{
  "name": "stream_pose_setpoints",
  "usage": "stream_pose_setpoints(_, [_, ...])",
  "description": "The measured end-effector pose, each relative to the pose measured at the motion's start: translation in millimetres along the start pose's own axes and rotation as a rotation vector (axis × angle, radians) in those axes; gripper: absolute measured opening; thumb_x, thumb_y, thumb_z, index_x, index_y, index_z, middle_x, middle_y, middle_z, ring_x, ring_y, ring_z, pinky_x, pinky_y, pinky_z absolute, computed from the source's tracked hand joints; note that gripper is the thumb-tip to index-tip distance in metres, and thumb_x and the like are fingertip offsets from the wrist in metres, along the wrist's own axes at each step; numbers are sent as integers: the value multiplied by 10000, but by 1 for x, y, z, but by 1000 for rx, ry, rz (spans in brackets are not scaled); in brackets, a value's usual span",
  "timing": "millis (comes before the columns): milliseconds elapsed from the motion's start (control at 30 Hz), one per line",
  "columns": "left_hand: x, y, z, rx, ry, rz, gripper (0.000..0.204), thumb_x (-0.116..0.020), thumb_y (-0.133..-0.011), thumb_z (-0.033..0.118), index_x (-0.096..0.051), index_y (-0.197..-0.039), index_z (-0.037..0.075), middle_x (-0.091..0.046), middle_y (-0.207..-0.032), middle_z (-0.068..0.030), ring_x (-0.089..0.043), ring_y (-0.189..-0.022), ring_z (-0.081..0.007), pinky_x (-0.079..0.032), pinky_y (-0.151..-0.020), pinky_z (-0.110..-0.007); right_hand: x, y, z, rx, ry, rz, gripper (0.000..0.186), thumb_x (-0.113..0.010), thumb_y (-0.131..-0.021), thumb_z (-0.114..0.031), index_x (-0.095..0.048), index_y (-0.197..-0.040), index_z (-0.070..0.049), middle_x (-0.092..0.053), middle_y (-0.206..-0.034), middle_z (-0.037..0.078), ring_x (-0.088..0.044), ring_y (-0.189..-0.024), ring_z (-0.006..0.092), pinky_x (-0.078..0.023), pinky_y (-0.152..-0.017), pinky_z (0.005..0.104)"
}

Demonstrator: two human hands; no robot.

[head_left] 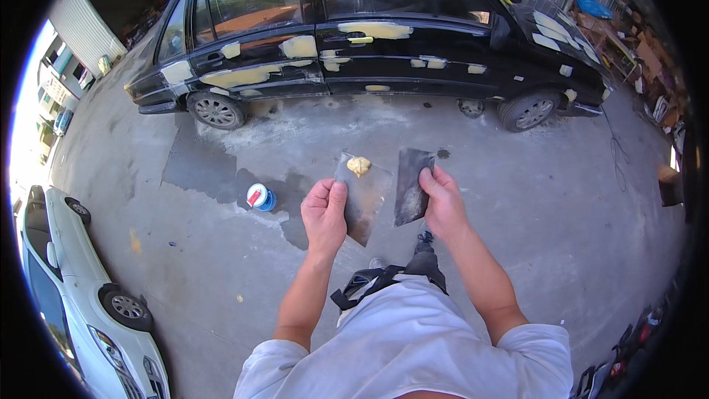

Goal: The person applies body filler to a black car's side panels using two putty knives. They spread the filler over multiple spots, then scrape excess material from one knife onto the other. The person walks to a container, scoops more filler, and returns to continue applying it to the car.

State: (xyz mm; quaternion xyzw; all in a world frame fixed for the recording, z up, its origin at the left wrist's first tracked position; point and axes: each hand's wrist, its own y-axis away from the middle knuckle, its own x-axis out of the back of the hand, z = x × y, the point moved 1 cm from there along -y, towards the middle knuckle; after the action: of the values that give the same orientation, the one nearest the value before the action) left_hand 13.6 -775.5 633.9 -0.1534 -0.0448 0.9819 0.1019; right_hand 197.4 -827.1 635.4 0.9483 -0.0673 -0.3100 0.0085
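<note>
My left hand (325, 210) is closed on the edge of a thin, clear-looking putty board (363, 203). A lump of yellowish body filler (359, 165) sits near the board's far end. In my right hand (444, 198) is a dark, flat rectangular spreader (410, 188), pinched between thumb and fingers. A narrow gap separates spreader and board. Beyond both hands stands a black car (266, 55) with several pale yellow filler patches (299, 47) along its doors and rear side.
A blue and white can (261, 198) stands on the concrete floor (532, 251) left of my hands. At the left is a parked white car (77, 281). Boxes and scrap (653, 55) are heaped far right, with a dark cable (619, 151) on the floor nearby.
</note>
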Motion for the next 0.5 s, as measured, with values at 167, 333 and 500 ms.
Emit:
stream_pose_setpoints(167, [-31,29,-13,341,8,-528,183,-582,-920,176,-640,-933,2,-600,-793,44,-501,-695,-23,-423,-625,-188,-7,-10,-15,-204,-327,-68,300,-452,-954,-349,-511,-1044,-69,-524,-700,17,-465,-579,92,-384,-514,235])
stream_pose_setpoints(333, [-32,18,-17,309,43,-329,210,-580,-922,194,-644,-922,-6,-607,-789,35,-499,-688,-30,-420,-620,-189,-7,6,-4,-254,-99,244,263,-501,-945,-326,-528,-1041,-82,-554,-744,11,-473,-523,74,-388,-482,208])
stream_pose_setpoints(500, [-25,-6,-17,244,-10,-155,247,-552,-940,224,-636,-917,-7,-587,-765,44,-474,-685,-24,-406,-623,-184,45,7,-5,-408,-168,-166,249,-573,-903,-248,-565,-1066,-61,-633,-885,47,-624,-717,125,-530,-661,300])
